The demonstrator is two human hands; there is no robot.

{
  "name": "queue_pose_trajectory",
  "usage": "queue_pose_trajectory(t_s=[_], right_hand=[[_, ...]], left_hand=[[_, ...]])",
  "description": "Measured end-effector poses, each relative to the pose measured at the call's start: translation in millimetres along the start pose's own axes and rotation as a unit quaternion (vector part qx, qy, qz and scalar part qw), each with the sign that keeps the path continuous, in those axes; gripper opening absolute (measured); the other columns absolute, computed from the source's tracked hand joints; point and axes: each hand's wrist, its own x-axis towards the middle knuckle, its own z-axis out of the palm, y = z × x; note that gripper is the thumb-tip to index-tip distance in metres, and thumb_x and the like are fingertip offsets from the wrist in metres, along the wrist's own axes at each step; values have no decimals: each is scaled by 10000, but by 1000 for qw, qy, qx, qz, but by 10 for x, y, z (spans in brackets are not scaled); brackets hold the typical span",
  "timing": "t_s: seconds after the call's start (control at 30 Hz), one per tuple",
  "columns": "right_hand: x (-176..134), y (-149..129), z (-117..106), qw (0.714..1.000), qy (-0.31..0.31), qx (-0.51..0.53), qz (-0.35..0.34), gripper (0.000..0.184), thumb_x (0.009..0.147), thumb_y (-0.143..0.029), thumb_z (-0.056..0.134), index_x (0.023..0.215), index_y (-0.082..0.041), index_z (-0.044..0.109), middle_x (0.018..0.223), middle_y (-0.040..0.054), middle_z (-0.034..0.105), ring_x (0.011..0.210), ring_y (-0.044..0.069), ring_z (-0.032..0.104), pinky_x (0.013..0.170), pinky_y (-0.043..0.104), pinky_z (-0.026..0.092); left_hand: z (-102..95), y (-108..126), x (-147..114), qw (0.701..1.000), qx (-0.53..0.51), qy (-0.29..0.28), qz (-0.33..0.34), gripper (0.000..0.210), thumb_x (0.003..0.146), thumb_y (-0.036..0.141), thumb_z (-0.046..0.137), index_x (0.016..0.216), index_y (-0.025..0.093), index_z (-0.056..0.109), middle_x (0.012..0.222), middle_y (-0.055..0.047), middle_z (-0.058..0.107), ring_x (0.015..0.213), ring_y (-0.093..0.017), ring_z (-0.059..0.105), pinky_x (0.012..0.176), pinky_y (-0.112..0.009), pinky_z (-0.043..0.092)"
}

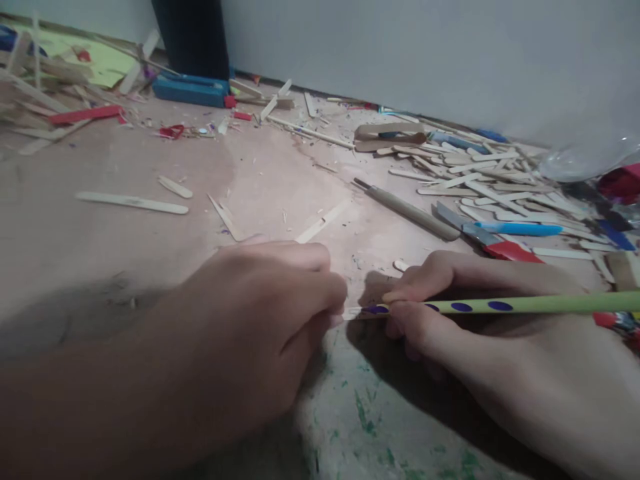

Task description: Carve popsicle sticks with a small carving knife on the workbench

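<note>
My right hand (pixel 465 340) is closed around a light green pencil (pixel 545 305) with purple oval spots, its tip pointing left. My left hand (pixel 265 313) is closed, thumb and finger pinching a small pale wooden craft stick (pixel 352 312) of which only a short end shows. The pencil tip is at that end; whether it touches cannot be made out. Just beyond my left hand lies a notched piece of craft stick (pixel 323 223). A wood-handled carving tool (pixel 410 212) and a utility knife (pixel 463 223) with a red part lie past my right hand.
A heap of craft sticks (pixel 495 190) covers the right side, with a blue pen-like piece (pixel 520 229) on it. More sticks and scraps (pixel 50 100) lie at the far left, near a blue block (pixel 190 90). A pale wall (pixel 425 60) closes off the back.
</note>
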Motion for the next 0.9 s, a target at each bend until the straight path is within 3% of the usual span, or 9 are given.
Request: queue_pose_trajectory(t_s=[0.1,0.2,0.33,0.47,0.53,0.73,0.9], right_hand=[[-15,-37,1,1000,1,-4,10,245,879,-398,969,694,-308,835,571,-14,682,566,185,657,485,275,492],[-10,-16,15,1000,6,-5,16,299,921,-428,958,700,-307,798,640,-8,753,557,162,632,461,255,428],[66,57,-13,998,1,-3,-71,262,951,-339,900,701,-318,825,582,-36,727,465,132,566,388,242,324],[132,31,-130,994,-87,-49,-52,208,957,-325,878,750,-322,873,788,17,906,567,220,806,443,273,559],[138,-2,-182,992,-104,-59,-42,216,953,-352,875,738,-324,868,806,29,918,576,241,828,453,291,591],[88,71,-219,992,-92,-71,-52,248,1029,-450,923,817,-331,877,854,54,915,616,246,803,468,311,565],[45,299,-204,994,3,-78,-79,387,895,-570,1075,847,-317,787,709,29,714,680,284,751,521,354,570]], left_hand=[[13,3,6,1000,2,13,7,339,1041,44,543,821,248,701,838,32,726,730,-156,634,663,-345,400],[46,-11,21,1000,1,28,10,354,1044,66,550,798,239,736,805,22,728,716,-156,646,649,-342,403],[74,-43,20,999,1,31,15,373,1046,89,528,837,235,800,806,14,753,715,-162,650,648,-342,398],[31,-15,-7,1000,9,-5,-4,365,1056,65,552,891,246,823,876,6,804,781,-175,699,694,-345,447],[9,15,-4,999,11,-16,-27,324,1061,74,606,935,266,835,901,5,812,813,-194,720,731,-341,492],[65,16,99,996,22,-34,-75,121,1042,218,801,1047,308,882,870,-12,730,921,-266,743,837,-349,612],[54,5,77,997,19,-28,-73,104,1054,230,813,1047,303,887,866,-11,730,920,-262,743,831,-347,606]])
